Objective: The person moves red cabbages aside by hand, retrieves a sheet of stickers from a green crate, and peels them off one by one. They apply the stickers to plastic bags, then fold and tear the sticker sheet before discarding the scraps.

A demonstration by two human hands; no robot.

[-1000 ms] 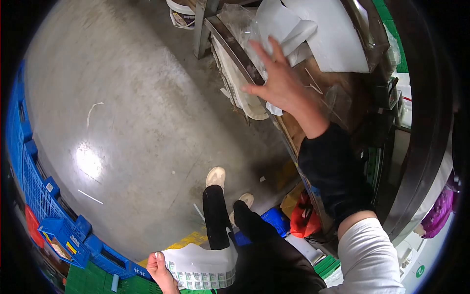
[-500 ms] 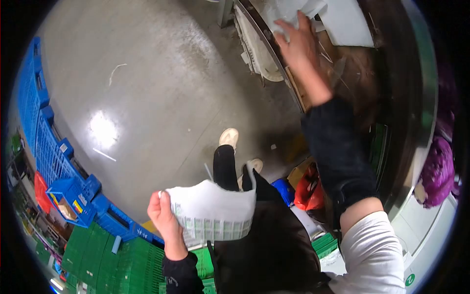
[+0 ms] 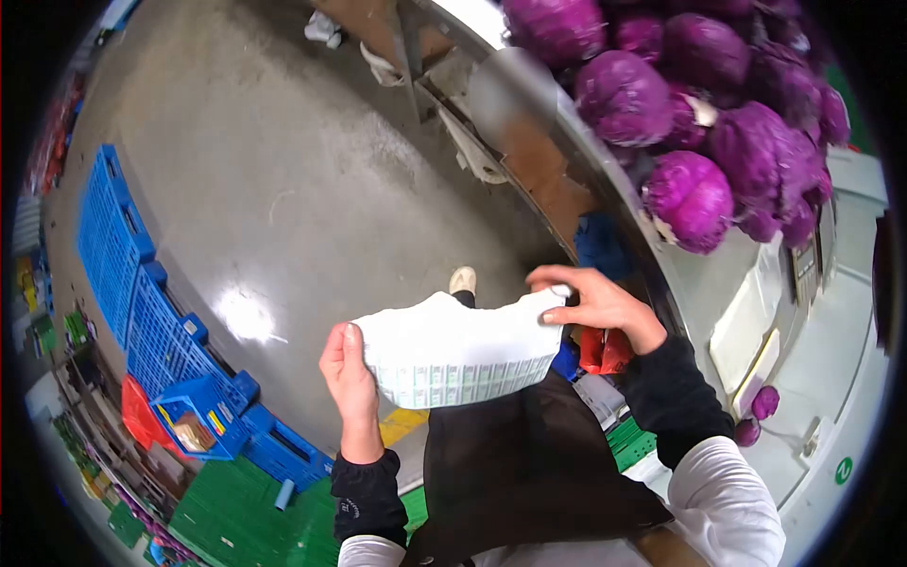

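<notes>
A white sheet of printed labels (image 3: 463,350) spans the space between my two hands, in front of my dark apron. Rows of small greenish labels run along its lower part, and the upper part is blank with an uneven edge. My left hand (image 3: 350,373) pinches the sheet's left end, thumb on top. At the right end, my right hand (image 3: 600,307) grips the sheet's upper corner between thumb and fingers. The sheet bows slightly between them.
Purple cabbages (image 3: 699,104) are heaped on the metal-edged table at the upper right. A shelf (image 3: 543,170) lies beneath it. Blue plastic pallets (image 3: 175,326) and a blue crate (image 3: 203,416) stand left, green crates (image 3: 236,510) at lower left. Red bags (image 3: 605,350) lie near my right forearm.
My right hand has come back from the shelf under the table and now grips the sheet's right end. The sheet is spread wider. The view has shifted, bringing the cabbages into sight.
</notes>
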